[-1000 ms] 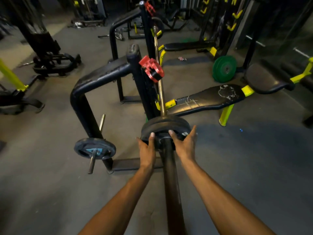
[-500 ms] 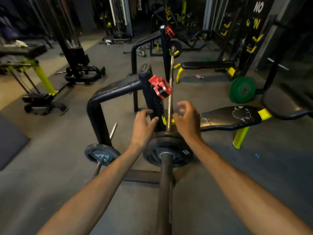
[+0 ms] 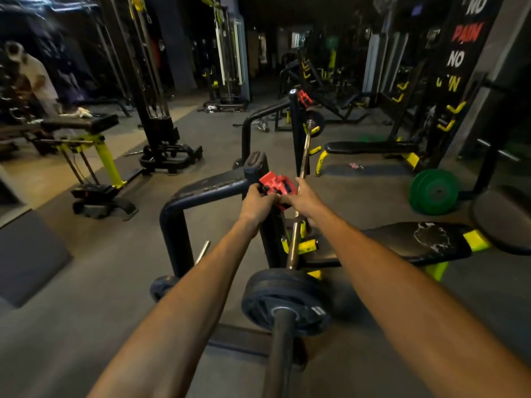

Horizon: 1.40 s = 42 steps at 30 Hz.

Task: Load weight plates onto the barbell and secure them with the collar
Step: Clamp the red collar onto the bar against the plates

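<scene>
A barbell (image 3: pixel 280 354) runs away from me across the bench rack, its sleeve pointing at me. Black weight plates (image 3: pixel 287 300) sit on that sleeve, pushed up toward the rack. A red collar (image 3: pixel 277 185) hangs on the near black upright (image 3: pixel 255 168). My left hand (image 3: pixel 257 203) grips the collar from the left and below. My right hand (image 3: pixel 306 201) holds its right side, fingers meeting the left hand under it. A second red collar (image 3: pixel 304 98) sits on the far upright.
A black bench pad (image 3: pixel 416 242) with yellow frame lies right of the bar. Green plates (image 3: pixel 434 192) lean at right. A small plate (image 3: pixel 162 285) hangs on a storage peg at lower left. A person (image 3: pixel 31 79) stands far left among machines.
Both hands left the plates on the sleeve, rose and reached forward to the red collar on the upright, and now hold it. My view has tilted upward.
</scene>
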Available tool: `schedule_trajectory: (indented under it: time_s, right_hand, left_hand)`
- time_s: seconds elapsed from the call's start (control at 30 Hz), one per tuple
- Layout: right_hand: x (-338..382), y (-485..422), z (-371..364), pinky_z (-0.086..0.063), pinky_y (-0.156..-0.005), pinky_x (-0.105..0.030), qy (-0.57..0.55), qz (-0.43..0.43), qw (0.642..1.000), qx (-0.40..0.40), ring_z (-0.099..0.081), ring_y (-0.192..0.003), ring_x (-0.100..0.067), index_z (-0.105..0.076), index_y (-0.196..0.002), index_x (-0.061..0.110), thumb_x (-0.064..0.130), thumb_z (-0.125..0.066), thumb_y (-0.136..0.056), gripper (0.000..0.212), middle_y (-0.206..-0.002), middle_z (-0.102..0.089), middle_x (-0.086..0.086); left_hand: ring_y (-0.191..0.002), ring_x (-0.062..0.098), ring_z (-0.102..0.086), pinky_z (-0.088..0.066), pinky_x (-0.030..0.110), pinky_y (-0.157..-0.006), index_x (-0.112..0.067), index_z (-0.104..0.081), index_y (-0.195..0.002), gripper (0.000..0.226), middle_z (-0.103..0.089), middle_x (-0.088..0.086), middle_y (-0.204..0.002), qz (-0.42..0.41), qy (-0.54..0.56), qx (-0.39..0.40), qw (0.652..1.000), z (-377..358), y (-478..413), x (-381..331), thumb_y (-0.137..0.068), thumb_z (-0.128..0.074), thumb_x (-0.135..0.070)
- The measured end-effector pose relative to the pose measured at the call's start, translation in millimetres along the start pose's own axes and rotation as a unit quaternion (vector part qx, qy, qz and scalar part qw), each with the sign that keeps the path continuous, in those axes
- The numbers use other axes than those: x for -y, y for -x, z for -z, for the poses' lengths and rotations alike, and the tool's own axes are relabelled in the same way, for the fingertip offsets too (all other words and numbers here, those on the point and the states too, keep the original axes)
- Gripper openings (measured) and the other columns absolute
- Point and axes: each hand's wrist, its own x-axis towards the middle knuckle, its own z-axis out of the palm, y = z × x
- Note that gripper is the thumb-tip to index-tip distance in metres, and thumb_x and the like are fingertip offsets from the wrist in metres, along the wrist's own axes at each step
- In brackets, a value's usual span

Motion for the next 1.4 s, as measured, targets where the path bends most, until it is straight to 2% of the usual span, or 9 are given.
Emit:
schedule_trajectory:
  time_s: [0.13,0.27,0.37,0.43,0.77,0.87,1.1,1.23,1.4]
  right_hand:
    - [-4.8,-10.1,-2.8,-0.055,-0.068,-0.027,-0.075,0.014,0.997,0.011,-0.064,-0.117,-0.029,-0.050,-0.142,0.016,0.007,-0.077,-0.086,0.063,-0.132,-0.063,-0.014]
    - [-3.3,-7.6,5.4,-0.063,-0.085,-0.046,-0.111,0.024,0.993,-0.043,-0.063,-0.115,-0.027,-0.052,-0.140,0.021,0.005,-0.075,-0.086,0.061,-0.131,-0.062,-0.008]
    - [-4.5,20.4,14.5,-0.065,-0.082,-0.045,-0.092,0.069,0.990,-0.086,-0.061,-0.119,-0.025,-0.052,-0.137,0.035,0.026,-0.083,-0.080,0.065,-0.136,-0.057,-0.003]
    - [-10.6,57.2,19.5,-0.059,-0.079,-0.023,-0.008,0.117,0.986,-0.122,-0.056,-0.121,-0.017,-0.047,-0.138,0.042,0.041,-0.083,-0.078,0.070,-0.139,-0.050,0.001]
    - [-105.3,274.0,-31.1,-0.036,-0.083,0.006,0.031,0.081,0.990,-0.115,-0.053,-0.116,-0.008,-0.048,-0.144,0.029,0.036,-0.094,-0.063,0.093,-0.131,-0.045,0.001]
    - [-114.8,329.0,-48.2,-0.042,-0.087,-0.002,0.013,0.057,0.994,-0.091,-0.059,-0.113,0.000,-0.054,-0.134,0.035,0.056,-0.084,-0.067,0.077,-0.131,-0.055,0.007]
    - [-149.3,439.8,-101.8,-0.055,-0.065,-0.046,0.014,0.014,0.991,-0.129,-0.063,-0.070,-0.018,-0.068,-0.101,0.026,0.033,-0.074,-0.087,0.016,-0.077,-0.063,-0.005]
    - [-162.5,487.6,-134.1,-0.052,-0.063,-0.041,0.033,-0.006,0.984,-0.177,-0.055,-0.065,-0.005,-0.068,-0.098,0.028,0.020,-0.076,-0.090,0.014,-0.069,-0.054,0.012]
    - [-171.3,519.3,-157.5,-0.050,-0.060,-0.028,0.060,-0.018,0.963,-0.262,-0.056,-0.063,-0.003,-0.066,-0.095,0.038,0.016,-0.076,-0.089,0.025,-0.072,-0.054,0.009]
  left_hand:
    - [-0.102,0.021,-0.072,-0.061,0.035,-0.086,-0.019,-0.050,-0.139,0.063,-0.069,0.009,-0.122,-0.001,0.042,0.022,0.999,-9.4,-4.4,1.6,-0.080,-0.071,-0.027]
    - [-0.111,0.020,-0.069,-0.055,0.047,-0.102,-0.026,-0.048,-0.141,0.075,-0.068,0.002,-0.123,-0.024,0.058,0.013,0.998,-18.8,-4.3,4.9,-0.072,-0.074,-0.042]
    - [-0.108,0.019,-0.071,-0.057,0.048,-0.099,-0.029,-0.054,-0.132,0.061,-0.071,0.002,-0.117,-0.049,0.075,0.000,0.996,-21.1,13.6,-3.7,-0.078,-0.072,-0.051]
    - [-0.099,0.018,-0.074,-0.060,0.046,-0.093,-0.029,-0.057,-0.124,0.049,-0.075,0.004,-0.108,-0.067,0.096,0.005,0.993,-19.7,40.5,-9.4,-0.084,-0.071,-0.053]
    - [-0.068,0.010,-0.064,-0.053,0.025,-0.064,-0.005,-0.062,-0.101,0.033,-0.068,0.001,-0.080,-0.018,0.067,0.036,0.997,10.6,213.3,90.5,-0.082,-0.083,-0.021]
    - [-0.076,0.015,-0.065,-0.056,0.035,-0.073,-0.010,-0.066,-0.101,0.030,-0.070,0.002,-0.082,-0.002,0.072,0.073,0.995,40.6,251.0,116.9,-0.080,-0.083,-0.022]
    - [-0.091,0.049,-0.068,-0.057,0.062,-0.083,-0.024,-0.064,-0.102,0.034,-0.069,0.027,-0.096,0.024,0.027,0.196,0.980,108.3,327.1,177.7,-0.074,-0.081,-0.029]
    - [-0.077,0.022,-0.065,-0.056,0.043,-0.076,-0.016,-0.060,-0.109,0.039,-0.069,0.007,-0.086,0.019,-0.007,0.265,0.964,130.2,355.1,202.1,-0.079,-0.085,-0.019]
    - [-0.098,0.017,-0.069,-0.058,0.035,-0.079,-0.016,-0.056,-0.118,0.055,-0.067,0.000,-0.111,-0.026,-0.077,0.315,0.946,138.3,374.3,215.0,-0.076,-0.089,-0.026]
